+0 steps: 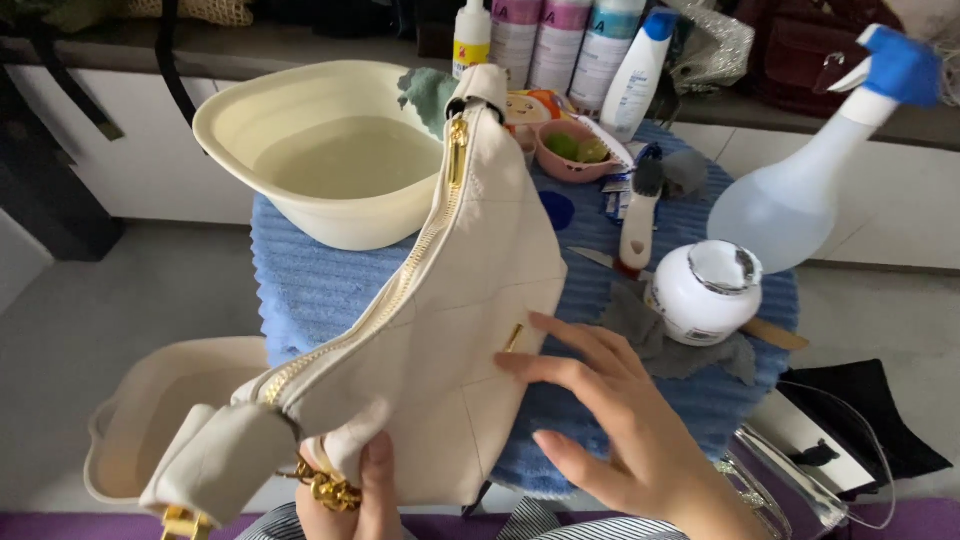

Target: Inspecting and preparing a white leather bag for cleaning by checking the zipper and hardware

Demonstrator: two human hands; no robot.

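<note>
**Cream bag held up over the blue mat, cleaning things laid out but none in hand**

The left hand (350,495) grips the cream bag (450,330) from below, thumb pressed on its lower edge beside the gold chain (325,488), and holds it tilted above the bench (300,290). The right hand (610,420) is open, fingers spread flat, fingertips resting on the bag's front panel just by a small gold fitting (513,338). The bag's zip (420,250) is closed along the top edge and runs up and away from the left hand.

Judging by the layout, the work looks early: the bag's leather shows no foam, wet patch or cloth mark, and neither hand holds a tool. The basin (330,150) beyond the bag is filled with water. Beyond the right hand stand the white jar (705,290), lid off, on a grey cloth (660,340), with the brush (640,215) just behind it and the spray bottle (810,180) further out to the right. A pink bowl (572,150) and several bottles (560,40) stand behind the bag's far tip. A second, empty-looking tub (150,420) sits low to the left of the left hand
</note>
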